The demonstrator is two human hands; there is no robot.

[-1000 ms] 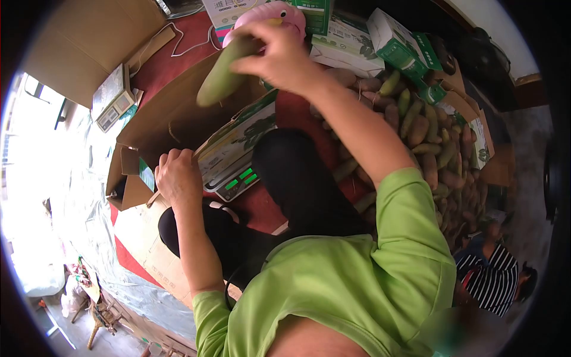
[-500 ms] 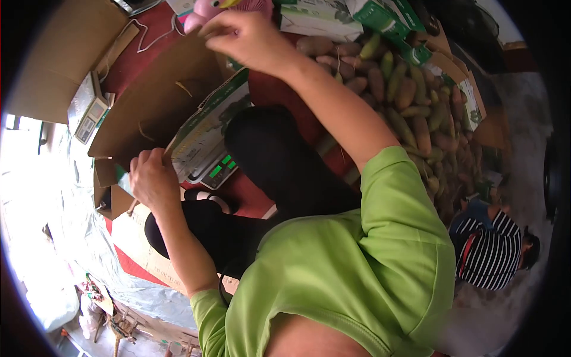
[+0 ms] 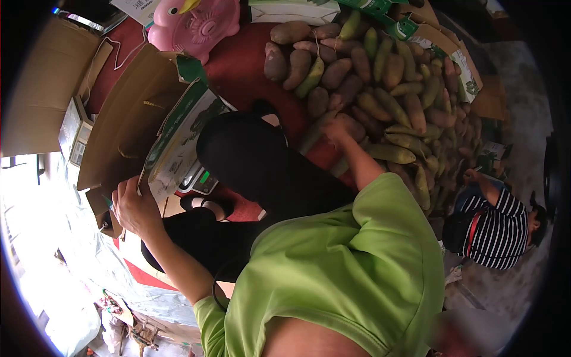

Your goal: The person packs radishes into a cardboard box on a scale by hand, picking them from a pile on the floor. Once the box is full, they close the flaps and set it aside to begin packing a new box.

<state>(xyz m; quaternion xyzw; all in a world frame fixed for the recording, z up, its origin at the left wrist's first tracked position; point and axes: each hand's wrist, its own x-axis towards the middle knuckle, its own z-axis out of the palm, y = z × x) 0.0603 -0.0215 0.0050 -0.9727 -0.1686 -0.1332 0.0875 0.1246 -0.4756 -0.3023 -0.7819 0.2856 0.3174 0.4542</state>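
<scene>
My left hand [image 3: 137, 205] is closed on the near edge of an open cardboard box [image 3: 178, 134], which has a green and white printed side and brown inner flaps. The box stands tilted beside my knee, over a digital scale [image 3: 203, 180] with a lit green display. My right hand [image 3: 340, 130] is at the near-left edge of a big pile of radishes, touching or right beside a reddish radish [image 3: 355, 127]. Its fingers are blurred, so their grip cannot be made out. Green radishes [image 3: 389, 153] and reddish-brown ones lie around it.
A pink duck-shaped fan [image 3: 193, 27] stands at the back on red carpet [image 3: 238, 65]. Another white scale [image 3: 74, 132] is at left. More printed cartons [image 3: 294, 12] line the far side. A person in a striped shirt [image 3: 496, 229] works at the right.
My right hand has left the far end of the box and come down right to the radish pile. My left hand keeps hold of the box; the view has shifted.
</scene>
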